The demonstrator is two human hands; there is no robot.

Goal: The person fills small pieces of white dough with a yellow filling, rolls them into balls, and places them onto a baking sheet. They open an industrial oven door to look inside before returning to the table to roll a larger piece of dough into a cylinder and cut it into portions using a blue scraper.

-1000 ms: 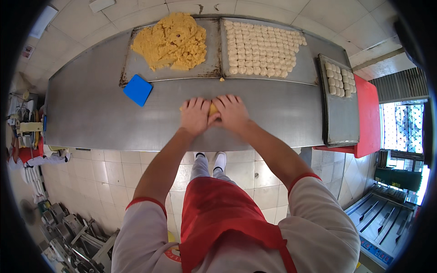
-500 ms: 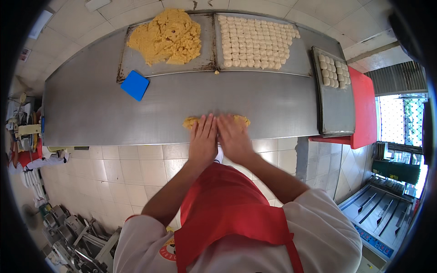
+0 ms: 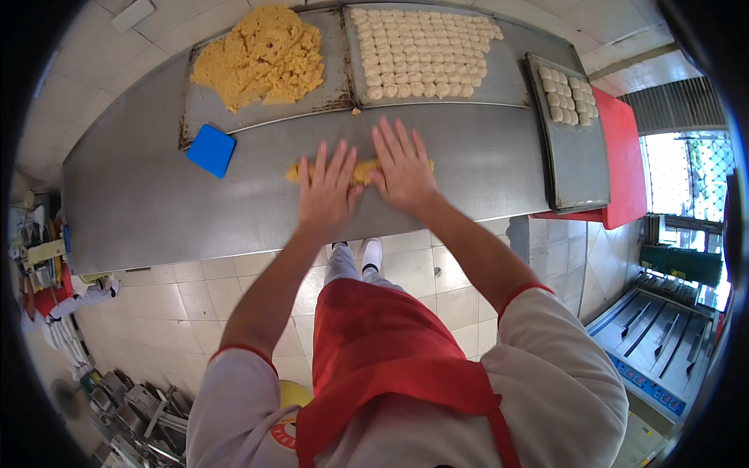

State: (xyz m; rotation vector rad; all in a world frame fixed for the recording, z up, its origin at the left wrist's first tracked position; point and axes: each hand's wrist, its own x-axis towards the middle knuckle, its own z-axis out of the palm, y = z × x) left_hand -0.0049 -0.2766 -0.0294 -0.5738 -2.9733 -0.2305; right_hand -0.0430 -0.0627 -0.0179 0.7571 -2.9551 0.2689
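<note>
A short roll of yellow dough-like filling (image 3: 364, 172) lies crosswise on the metal table, partly covered by both hands. My left hand (image 3: 326, 187) rests flat on its left part, fingers spread and pointing away from me. Over the right part lies my right hand (image 3: 404, 169), palm down with its fingers stretched out beyond the roll. Neither hand closes around it. The roll's ends and a stretch between the hands stay visible.
A mound of the same yellow filling (image 3: 269, 58) sits on a back-left tray. Beside it, a tray holds rows of pale dough balls (image 3: 421, 54). A blue scraper (image 3: 211, 150) lies at left. At right stands another tray (image 3: 581, 168) with dough pieces, over a red surface (image 3: 624, 156).
Both hands have moved forward, away from the table's near edge, and farther apart. The yellow roll has moved forward under them and looks longer.
</note>
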